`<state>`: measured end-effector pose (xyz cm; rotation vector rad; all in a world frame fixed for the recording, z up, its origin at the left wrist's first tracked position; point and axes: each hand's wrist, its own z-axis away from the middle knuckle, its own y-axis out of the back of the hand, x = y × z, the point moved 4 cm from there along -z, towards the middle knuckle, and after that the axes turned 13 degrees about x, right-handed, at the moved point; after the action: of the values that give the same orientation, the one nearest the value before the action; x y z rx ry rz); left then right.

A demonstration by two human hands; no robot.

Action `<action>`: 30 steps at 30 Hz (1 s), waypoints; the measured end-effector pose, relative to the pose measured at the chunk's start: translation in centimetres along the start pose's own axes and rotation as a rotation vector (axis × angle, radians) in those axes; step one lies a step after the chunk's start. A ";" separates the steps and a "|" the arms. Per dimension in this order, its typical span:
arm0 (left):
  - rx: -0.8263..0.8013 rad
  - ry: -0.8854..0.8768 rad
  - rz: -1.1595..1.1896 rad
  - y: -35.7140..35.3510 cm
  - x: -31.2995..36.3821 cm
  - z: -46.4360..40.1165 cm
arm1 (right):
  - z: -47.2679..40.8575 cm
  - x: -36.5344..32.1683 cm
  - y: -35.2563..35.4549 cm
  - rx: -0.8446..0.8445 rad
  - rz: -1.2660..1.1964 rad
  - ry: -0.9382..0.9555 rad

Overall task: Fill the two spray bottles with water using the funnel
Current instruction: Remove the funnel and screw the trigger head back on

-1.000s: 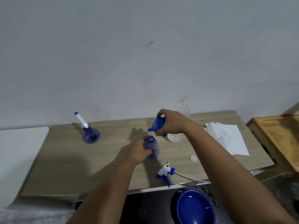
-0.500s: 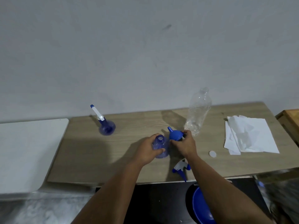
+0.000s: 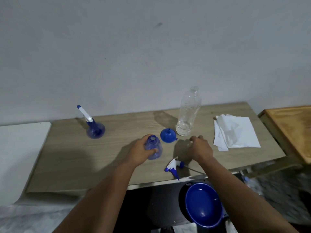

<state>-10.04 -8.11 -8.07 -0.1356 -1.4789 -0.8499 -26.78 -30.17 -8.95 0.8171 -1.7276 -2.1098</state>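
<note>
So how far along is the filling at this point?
Done: one spray bottle is uncapped, its trigger head lying on the table. In hand: left hand grips it; the funnel stands beside it. Left: the second spray bottle remains capped.

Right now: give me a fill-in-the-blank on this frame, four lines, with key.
1. The left hand grips the open spray bottle, which has no ____ on it.
2. The blue funnel lies on the ____.
3. The clear plastic bottle stands ____.
4. The paper towels lie to the ____ of the clear plastic bottle.

Missing: sprayer head; table; upright; right
</note>
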 end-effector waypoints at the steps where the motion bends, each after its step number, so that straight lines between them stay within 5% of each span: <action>1: 0.002 0.001 0.005 -0.1 0.1 0.0 | 0.0 0.8 0.3 -0.012 0.058 -0.023; 11: 0.012 0.033 -0.003 -0.2 0.6 0.7 | 3.1 -0.7 -1.1 -0.359 0.098 0.096; 20: -0.001 0.059 0.010 -0.4 0.9 1.4 | 4.7 -0.8 -2.4 -0.274 0.046 0.082; 23: 0.001 0.050 -0.011 -0.4 1.1 1.6 | 3.7 -0.5 0.4 -0.178 -0.188 -0.002; 30: 0.009 0.029 -0.032 -0.6 1.1 2.1 | 3.7 -6.7 12.6 0.077 -1.293 -0.119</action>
<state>-12.22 -7.81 -7.03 -0.0926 -1.4604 -0.8682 -25.25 -26.49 5.25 2.3115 -1.4299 -2.7896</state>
